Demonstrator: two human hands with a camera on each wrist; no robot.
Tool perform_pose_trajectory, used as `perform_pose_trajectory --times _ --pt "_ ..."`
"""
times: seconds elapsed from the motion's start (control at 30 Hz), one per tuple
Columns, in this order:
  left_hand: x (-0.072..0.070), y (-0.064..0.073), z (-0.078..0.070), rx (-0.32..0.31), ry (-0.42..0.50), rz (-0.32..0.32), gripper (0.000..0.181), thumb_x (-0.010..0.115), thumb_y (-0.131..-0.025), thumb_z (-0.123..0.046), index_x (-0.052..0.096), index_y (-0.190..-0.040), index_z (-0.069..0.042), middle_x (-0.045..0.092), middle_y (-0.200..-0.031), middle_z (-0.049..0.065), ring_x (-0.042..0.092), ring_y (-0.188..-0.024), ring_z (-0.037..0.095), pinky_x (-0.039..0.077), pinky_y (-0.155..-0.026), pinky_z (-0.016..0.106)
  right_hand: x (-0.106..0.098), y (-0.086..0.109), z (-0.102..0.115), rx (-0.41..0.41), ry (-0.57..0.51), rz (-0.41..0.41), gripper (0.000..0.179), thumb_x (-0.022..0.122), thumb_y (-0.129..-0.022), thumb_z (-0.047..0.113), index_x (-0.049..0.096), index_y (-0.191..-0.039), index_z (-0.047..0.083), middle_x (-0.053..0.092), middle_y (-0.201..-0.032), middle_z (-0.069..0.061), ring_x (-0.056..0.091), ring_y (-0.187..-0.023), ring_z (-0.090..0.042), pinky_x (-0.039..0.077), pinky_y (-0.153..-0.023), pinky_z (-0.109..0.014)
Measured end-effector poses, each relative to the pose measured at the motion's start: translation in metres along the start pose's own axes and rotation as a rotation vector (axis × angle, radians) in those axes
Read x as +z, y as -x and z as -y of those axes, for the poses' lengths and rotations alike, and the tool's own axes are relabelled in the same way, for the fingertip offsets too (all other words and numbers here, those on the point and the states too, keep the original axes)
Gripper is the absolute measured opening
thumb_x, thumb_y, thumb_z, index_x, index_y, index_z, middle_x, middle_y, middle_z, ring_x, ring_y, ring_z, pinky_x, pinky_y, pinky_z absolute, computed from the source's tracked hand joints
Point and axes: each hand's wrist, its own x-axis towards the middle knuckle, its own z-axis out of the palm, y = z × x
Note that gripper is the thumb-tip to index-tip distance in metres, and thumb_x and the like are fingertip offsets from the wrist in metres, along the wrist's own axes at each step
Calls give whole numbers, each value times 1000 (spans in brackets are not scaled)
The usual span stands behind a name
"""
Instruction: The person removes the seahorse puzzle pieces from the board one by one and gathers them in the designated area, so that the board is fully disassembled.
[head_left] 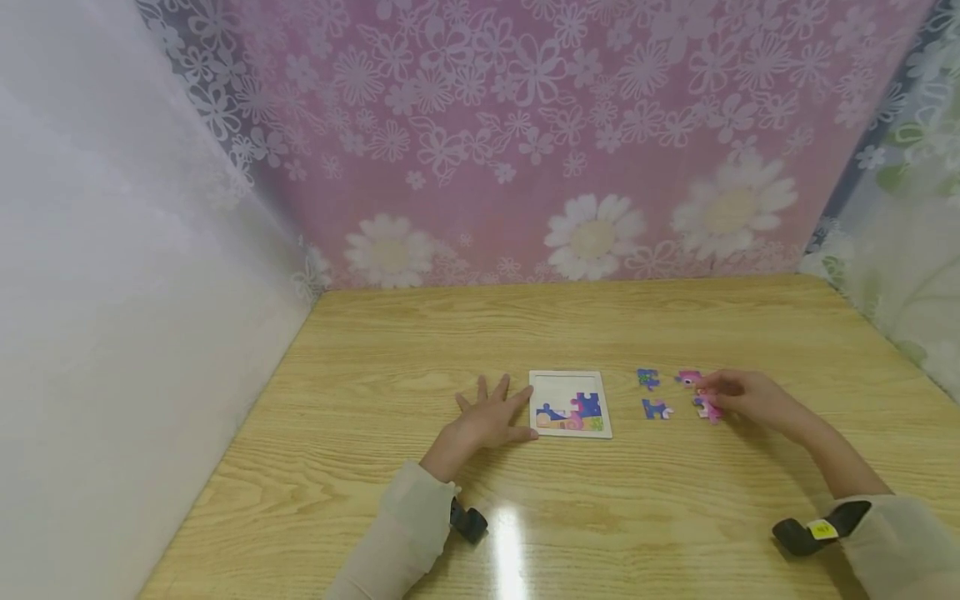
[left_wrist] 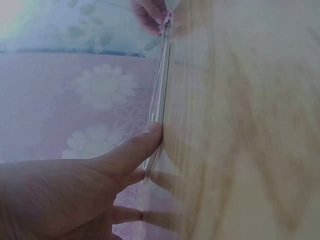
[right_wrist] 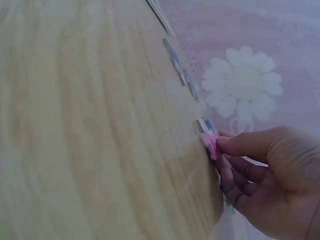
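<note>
A white square puzzle tray (head_left: 570, 434) lies on the table, its lower part filled with joined blue, pink and orange pieces (head_left: 588, 407). My left hand (head_left: 487, 419) rests beside it with fingers spread; thumb and forefinger touch its left edge. In the left wrist view the thumb (left_wrist: 145, 142) presses against the tray's side. Right of the tray, my right hand (head_left: 753, 402) pinches a pink and white puzzle piece (right_wrist: 209, 139) between thumb and fingers, and the piece is tilted up. Beside that hand lies another pink piece (head_left: 687, 378), partly near the fingertips.
Two blue puzzle pieces, an upper one (head_left: 648, 378) and a lower one (head_left: 656, 409), lie between the tray and my right hand. The wooden table (head_left: 420, 333) meets a pink flowered curtain (head_left: 480, 167) at the back and a pale wall (head_left: 150, 250) on the left.
</note>
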Motion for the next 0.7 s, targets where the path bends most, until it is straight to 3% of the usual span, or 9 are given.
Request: perform_pose_trajectory --times 0.13,0.33,0.6,0.7 --pt "0 0 -1 1 3 -3 75 53 -85 -55 23 -147 -26 8 -151 15 -3 -131 48 3 -91 73 2 1 -1 -4 12 -21 23 58 -89 3 59 -109 -9 61 -97 -17 56 -86 -25 45 -59 -26" --pt "-1 0 -1 2 0 -4 75 53 -85 -55 23 -147 -25 8 -151 15 -3 -131 48 4 -91 73 5 1 -3 -66 73 -59 19 60 -86 -1 62 -103 -8 62 -90 -12 58 -89 -35 46 -63 -26" --pt "-1 0 -1 -7 -6 2 75 52 -85 -56 22 -147 -27 8 -151 14 -3 -132 47 4 -91 72 11 1 -9 -87 83 -110 18 61 -85 -2 64 -102 -6 62 -88 -8 55 -80 -11 45 -65 -23" --pt "-1 1 -1 -8 -5 3 75 52 -85 -56 22 -147 -27 7 -151 14 -3 -132 47 3 -91 72 13 2 -11 -104 75 -129 18 61 -85 -3 64 -102 -6 61 -88 -7 55 -78 -8 45 -66 -21"
